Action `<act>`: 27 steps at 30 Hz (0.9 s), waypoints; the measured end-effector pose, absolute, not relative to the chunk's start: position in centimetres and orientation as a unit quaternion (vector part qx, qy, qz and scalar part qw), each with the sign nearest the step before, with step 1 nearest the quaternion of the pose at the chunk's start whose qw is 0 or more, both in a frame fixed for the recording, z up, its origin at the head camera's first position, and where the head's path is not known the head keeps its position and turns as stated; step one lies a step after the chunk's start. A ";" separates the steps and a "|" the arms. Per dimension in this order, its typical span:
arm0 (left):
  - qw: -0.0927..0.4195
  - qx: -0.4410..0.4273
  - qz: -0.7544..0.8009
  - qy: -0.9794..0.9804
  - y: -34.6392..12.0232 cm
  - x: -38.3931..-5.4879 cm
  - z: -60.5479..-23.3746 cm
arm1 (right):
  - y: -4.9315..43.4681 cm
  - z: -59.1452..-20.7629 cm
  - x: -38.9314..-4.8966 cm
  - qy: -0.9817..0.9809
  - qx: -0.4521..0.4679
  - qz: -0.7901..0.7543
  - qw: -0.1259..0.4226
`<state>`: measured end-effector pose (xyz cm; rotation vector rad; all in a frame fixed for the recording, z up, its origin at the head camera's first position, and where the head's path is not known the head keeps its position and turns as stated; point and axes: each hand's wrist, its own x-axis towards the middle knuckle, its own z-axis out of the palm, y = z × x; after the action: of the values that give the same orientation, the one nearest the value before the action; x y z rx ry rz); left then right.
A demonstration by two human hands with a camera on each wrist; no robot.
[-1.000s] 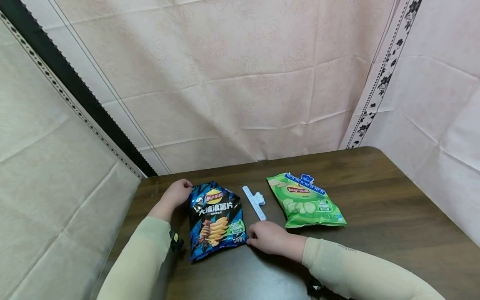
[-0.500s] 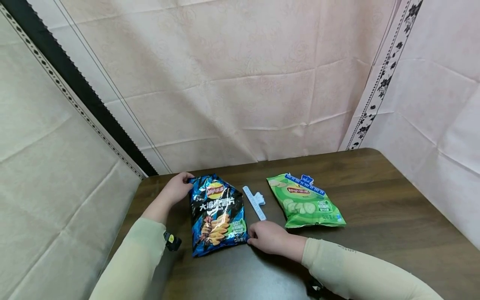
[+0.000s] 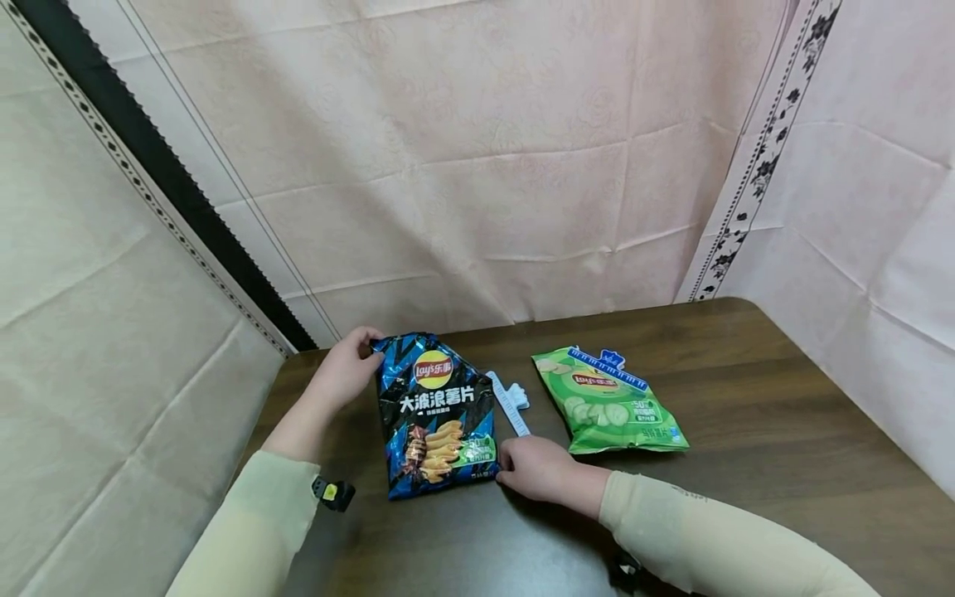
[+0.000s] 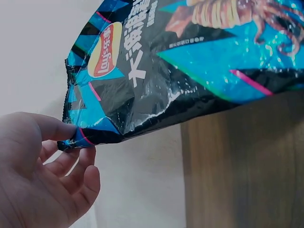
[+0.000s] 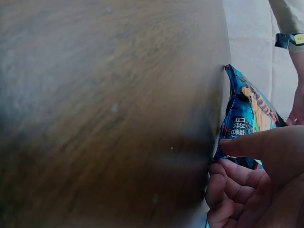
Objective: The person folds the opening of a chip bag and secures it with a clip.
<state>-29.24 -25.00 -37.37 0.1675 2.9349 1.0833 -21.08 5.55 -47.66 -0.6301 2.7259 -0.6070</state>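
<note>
A blue and black bag of potato chips (image 3: 436, 414) stands tilted up from the brown table, its printed front facing the head camera. My left hand (image 3: 346, 369) pinches its upper left corner between thumb and fingers, as the left wrist view shows on the chip bag (image 4: 156, 71). Down at the lower right corner, my right hand (image 3: 539, 470) pinches the bag's edge close to the tabletop. In the right wrist view the thumb lies over that corner of the bag (image 5: 237, 121). A light blue bag clip (image 3: 509, 402) lies just right of the bag, partly overlapped by it.
A green chip bag (image 3: 612, 406) lies farther right, with a dark blue bag clip (image 3: 608, 367) across its top. Behind the wooden table (image 3: 783, 431) hangs a pale cloth (image 3: 477, 166), and more cloth covers both sides.
My left hand has risen and moved slightly away, lifting the top of the blue and black bag more upright. The right hand has stayed almost in place at the lower corner.
</note>
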 end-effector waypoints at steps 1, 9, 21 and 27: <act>0.003 0.053 0.349 0.936 -24.9 -29.0 -37.1 | 5.5 -47.7 -21.1 0.944 -0.214 -0.210 0.140; -0.026 0.055 0.367 0.928 -24.1 -27.4 -35.6 | 5.5 -47.7 -21.5 0.948 -0.202 -0.213 0.126; -0.050 0.079 0.387 0.918 -24.0 -25.9 -35.3 | 5.4 -47.3 -22.3 0.952 -0.186 -0.208 0.127; -0.077 0.104 0.393 0.910 -24.0 -25.3 -35.1 | 5.3 -47.4 -22.7 0.952 -0.185 -0.209 0.122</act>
<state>-25.27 -23.99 -35.10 0.3446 3.0084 1.2999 -22.73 5.28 -47.38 -0.5415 2.7806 -0.6101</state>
